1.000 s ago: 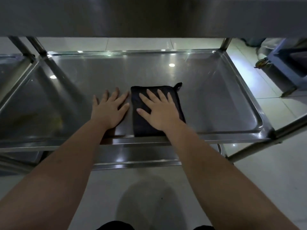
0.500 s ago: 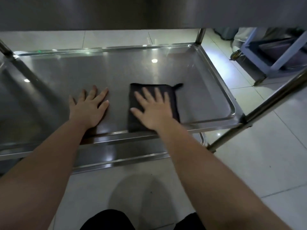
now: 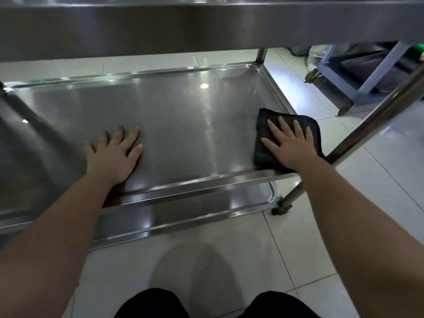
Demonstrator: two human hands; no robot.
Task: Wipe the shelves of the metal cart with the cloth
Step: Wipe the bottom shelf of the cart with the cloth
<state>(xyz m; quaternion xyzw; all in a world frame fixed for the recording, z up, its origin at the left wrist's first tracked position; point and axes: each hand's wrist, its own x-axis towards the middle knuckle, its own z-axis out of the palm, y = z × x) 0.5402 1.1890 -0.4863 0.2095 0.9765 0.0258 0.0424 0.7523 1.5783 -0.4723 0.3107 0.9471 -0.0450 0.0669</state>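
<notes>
Black cloth point(image 3: 263, 126) at near-right corner of middle shelf point(image 3: 183, 125), partly hidden under R hand point(image 3: 291, 145), fingers spread flat on it. L hand point(image 3: 112, 157) flat on bare metal, fingers spread; lower shelf point(image 3: 183, 212) mostly hidden

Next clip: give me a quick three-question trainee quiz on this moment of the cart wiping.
1. True or false: the left hand lies flat on the bare metal of the middle shelf, apart from the cloth.
2. Where on that shelf is the cloth? A) far left corner B) centre C) near right corner, under the right hand
3. Fill in: the right hand's fingers lie ___ on the cloth (straight / curled).

Key: 1 true; 2 C; 3 straight.
</notes>
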